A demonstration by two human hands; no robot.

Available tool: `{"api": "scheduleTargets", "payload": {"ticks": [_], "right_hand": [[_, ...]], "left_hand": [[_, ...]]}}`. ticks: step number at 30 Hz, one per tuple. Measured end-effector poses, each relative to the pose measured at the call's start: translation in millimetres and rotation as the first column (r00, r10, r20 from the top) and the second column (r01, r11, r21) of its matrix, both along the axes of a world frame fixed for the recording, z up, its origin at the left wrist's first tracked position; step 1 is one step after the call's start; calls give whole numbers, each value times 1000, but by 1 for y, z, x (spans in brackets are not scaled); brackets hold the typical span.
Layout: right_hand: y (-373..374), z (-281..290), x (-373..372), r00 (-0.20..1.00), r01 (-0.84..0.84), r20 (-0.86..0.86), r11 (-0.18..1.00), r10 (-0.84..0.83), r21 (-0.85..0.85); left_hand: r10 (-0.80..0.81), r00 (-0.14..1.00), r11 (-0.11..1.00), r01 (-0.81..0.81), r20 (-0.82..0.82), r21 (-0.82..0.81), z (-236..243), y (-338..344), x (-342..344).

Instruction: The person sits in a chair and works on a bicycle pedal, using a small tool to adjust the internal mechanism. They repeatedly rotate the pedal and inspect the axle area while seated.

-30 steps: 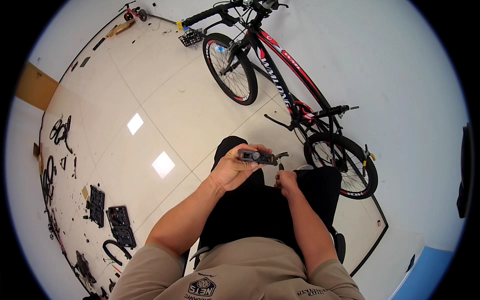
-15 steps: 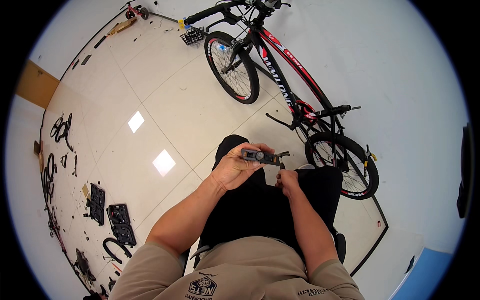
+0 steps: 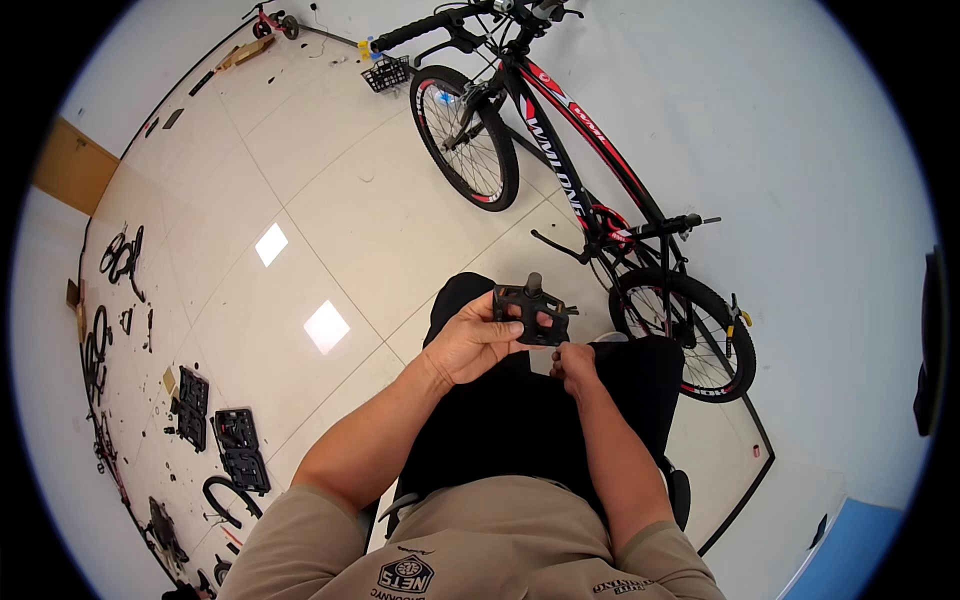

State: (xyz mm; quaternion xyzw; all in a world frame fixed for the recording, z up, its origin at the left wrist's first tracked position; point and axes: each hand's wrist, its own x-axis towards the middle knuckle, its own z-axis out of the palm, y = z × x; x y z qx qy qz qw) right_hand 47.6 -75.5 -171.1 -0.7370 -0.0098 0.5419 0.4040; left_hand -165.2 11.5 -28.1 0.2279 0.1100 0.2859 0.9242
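Observation:
My left hand (image 3: 468,342) grips a black bicycle pedal (image 3: 514,330) above my lap. Its thumb presses on the near side, and the threaded spindle (image 3: 534,285) points up and away from me. Just to the right, my right hand (image 3: 575,366) is closed around a slim dark tool (image 3: 573,310). Most of that tool is hidden behind the pedal and fingers, so its exact kind is unclear. Beyond my knees a black and red bicycle (image 3: 575,150) leans along the wall, its bare crank arm (image 3: 560,245) angled toward the left.
Two unfolded black tool cases (image 3: 240,450) lie on the tiled floor at the left, beside a curved black mudguard-like part (image 3: 230,500). Loose bicycle parts (image 3: 122,260) run along the left wall. A black basket (image 3: 387,72) sits near the front wheel.
The pedal in my left hand has been turned from edge-on, so its broad face shows and the spindle stands up. My right hand stays nearly in place, its tool now mostly covered.

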Motion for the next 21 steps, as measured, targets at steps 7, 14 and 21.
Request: {"api": "scheduleTargets", "payload": {"ticks": [7,14,21], "right_hand": [[0,0,-1,1000,5,9,1000,-5,3],[0,-2,-1,1000,17,-2,1000,-17,11],[0,5,-2,1000,23,0,1000,-23,6]], "left_hand": [[-12,998,998,9,-57,-65,9,-1,2],[-3,996,996,-5,-87,-94,13,-1,1],[-10,996,996,2,-86,-89,10,-1,1]]}}
